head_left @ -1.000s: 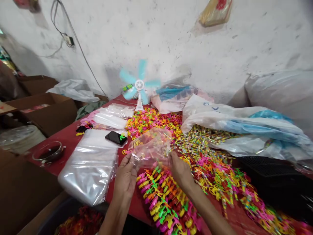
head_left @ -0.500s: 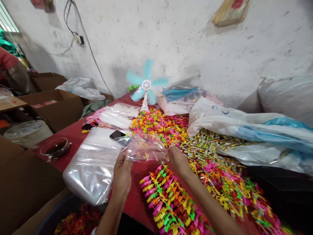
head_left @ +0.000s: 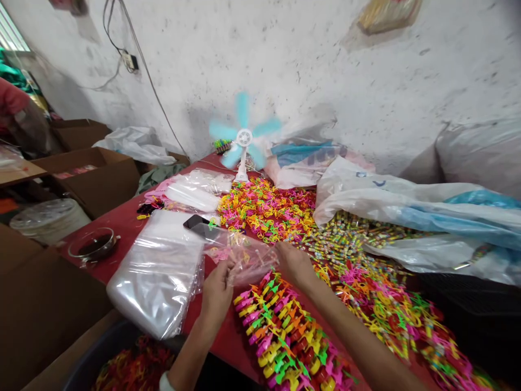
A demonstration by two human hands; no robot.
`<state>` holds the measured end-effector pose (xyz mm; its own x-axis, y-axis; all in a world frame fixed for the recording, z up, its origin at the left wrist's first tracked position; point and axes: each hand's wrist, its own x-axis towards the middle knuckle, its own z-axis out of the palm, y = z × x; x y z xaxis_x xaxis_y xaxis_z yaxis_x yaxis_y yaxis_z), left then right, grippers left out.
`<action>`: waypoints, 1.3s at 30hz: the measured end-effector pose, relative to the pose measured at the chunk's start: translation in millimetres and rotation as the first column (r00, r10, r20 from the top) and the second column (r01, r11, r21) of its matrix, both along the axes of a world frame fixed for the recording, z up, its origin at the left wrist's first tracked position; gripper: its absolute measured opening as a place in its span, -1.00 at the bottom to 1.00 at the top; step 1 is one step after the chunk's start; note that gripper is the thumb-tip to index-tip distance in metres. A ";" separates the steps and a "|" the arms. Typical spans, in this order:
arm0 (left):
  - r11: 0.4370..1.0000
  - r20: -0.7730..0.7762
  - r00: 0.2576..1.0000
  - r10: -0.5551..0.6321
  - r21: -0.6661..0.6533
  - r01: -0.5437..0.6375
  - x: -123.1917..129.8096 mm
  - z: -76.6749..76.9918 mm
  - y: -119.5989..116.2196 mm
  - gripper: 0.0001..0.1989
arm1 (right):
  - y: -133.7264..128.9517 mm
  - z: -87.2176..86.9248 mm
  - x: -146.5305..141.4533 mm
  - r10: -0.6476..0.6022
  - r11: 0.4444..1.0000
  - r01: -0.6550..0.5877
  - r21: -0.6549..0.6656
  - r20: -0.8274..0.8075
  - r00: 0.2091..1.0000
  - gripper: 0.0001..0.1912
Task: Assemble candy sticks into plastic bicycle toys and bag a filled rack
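Observation:
A clear plastic bag hangs between my hands above the red table, with some small pieces showing through it. My left hand pinches the bag's near left part, fingers closed. At the bag's right end, my right hand is closed on its edge, its fingertips partly hidden. Just below lie rows of colorful plastic toys in yellow, pink, green, orange and red. Left of my left hand is a stack of clear plastic bags, with a black phone at its upper right.
A small fan with blue blades spins at the back. Heaps of colorful plastic pieces and patterned short sticks cover the table's middle and right. A glass bowl stands left; a tub sits below. Cardboard boxes and a person's sleeve are farther left.
My left hand has moved right and nearer to me along the bag, bringing its left side lower. The bag now sags and folds. My right hand has barely moved.

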<state>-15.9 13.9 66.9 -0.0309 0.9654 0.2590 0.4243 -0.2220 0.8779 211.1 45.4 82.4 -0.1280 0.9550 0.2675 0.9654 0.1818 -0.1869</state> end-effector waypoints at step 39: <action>0.894 -0.179 0.908 -0.379 0.181 0.409 12.8 -94.9 -98.1 -0.49 | -216.1 -76.9 30.2 -0.213 0.953 0.303 0.000 -0.710 0.671 -0.62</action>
